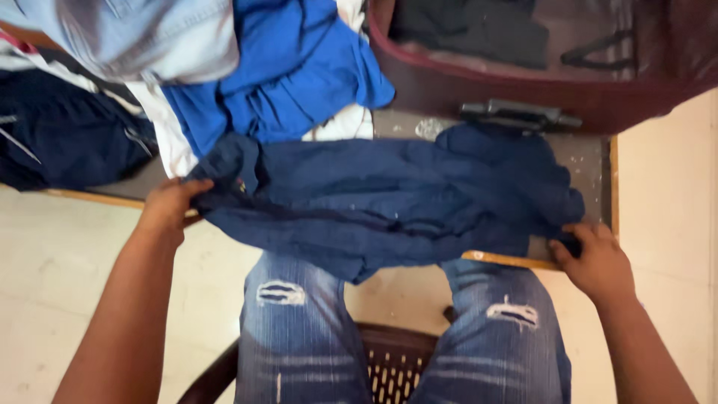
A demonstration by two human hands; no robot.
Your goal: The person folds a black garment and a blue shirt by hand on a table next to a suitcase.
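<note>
Left hand [168, 209] grips the collar end of a dark navy shirt [389, 198], fingers closed on the cloth. Shirt is crumpled w/ many creases, spread sideways across the tabletop [591, 161], front edge drooping over the person's knees. Right hand [594, 262] pinches the shirt's other end at the tabletop edge. Bright blue garment [292, 67] & maroon suitcase [523, 93] lie behind.

A: Where is there free room?

B: Bare bench [591, 161] shows only at the right of the frame, between the dark blue garment [389, 198] and the maroon suitcase [523, 93].

A: And the upper left?

B: Blocked. A heap of clothes [247, 75] lies there, touching the garment.

A: The lower edge?

B: The knees [292, 299] sit close under it; pale floor [52, 262] lies open at either side.
</note>
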